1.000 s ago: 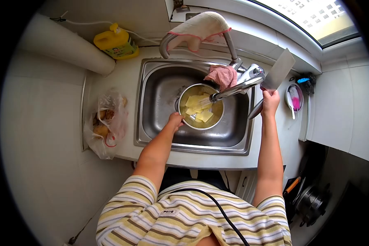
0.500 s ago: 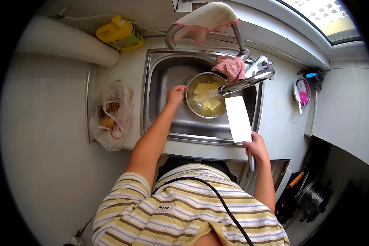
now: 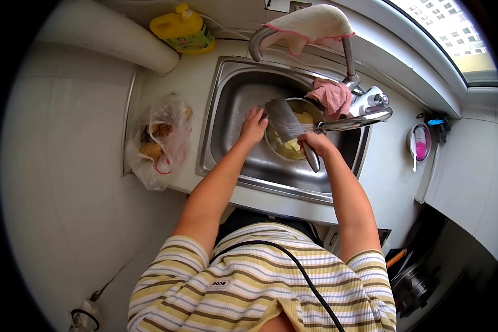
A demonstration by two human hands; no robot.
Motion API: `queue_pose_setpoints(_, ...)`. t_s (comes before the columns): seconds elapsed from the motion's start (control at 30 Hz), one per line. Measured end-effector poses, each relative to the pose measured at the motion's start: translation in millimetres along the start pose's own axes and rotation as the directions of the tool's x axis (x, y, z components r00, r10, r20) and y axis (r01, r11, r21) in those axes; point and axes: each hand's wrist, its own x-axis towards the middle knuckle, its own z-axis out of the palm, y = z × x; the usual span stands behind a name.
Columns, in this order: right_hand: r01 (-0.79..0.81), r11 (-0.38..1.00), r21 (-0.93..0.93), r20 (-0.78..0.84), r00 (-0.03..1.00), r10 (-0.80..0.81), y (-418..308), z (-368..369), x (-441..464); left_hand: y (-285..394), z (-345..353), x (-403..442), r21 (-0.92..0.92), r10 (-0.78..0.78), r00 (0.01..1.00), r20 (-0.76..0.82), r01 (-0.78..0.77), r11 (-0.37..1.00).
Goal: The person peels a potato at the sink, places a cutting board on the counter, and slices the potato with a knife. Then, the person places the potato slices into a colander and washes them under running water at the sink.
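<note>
My right hand (image 3: 316,144) is closed round the handle of a cleaver (image 3: 285,123). The wide blade lies across the top of a metal pot (image 3: 278,152), and water from the tap (image 3: 357,120) seems to run over it. Pale yellow slices (image 3: 304,117), perhaps potato, show in the pot on both sides of the blade. My left hand (image 3: 253,126) is at the pot's left side by the blade's far end, its fingers apart. Whether it touches the blade or the pot rim I cannot tell. The pot stands in a steel sink (image 3: 216,119).
A plastic bag of brownish pieces (image 3: 159,141) lies left of the sink. Behind stands a yellow jug (image 3: 182,32). A pink cloth (image 3: 332,97) sits by the tap base, a pale cloth (image 3: 310,25) hangs over a bent pipe. On the right is a small bowl (image 3: 419,143) with a brush.
The cleaver has moved from the sink's front right edge, left and up over the pot under the tap. My left hand's fingers have spread. The whole view has shifted slightly.
</note>
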Motion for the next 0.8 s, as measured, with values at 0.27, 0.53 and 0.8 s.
queue_pose_setpoints(0.27, 0.004, 0.999, -0.051, 0.078, 0.997, 0.000, -22, 7, -34, 56, 21, 11, 0.235, 0.113, 0.936, 0.334, -0.199, 0.951)
queue_pose_setpoints(0.53, -0.002, 0.998, -0.062, 0.105, 0.994, 0.009, -22, -20, -57, 78, 26, 0, 0.320, 0.180, 0.917, 0.356, -0.301, 0.899)
queue_pose_setpoints(0.8, 0.016, 0.995, 0.096, 0.265, 0.963, -0.041, -3, -35, -40, 43, -13, 39, 0.514, 0.007, 0.990, 0.142, -0.080, 0.854)
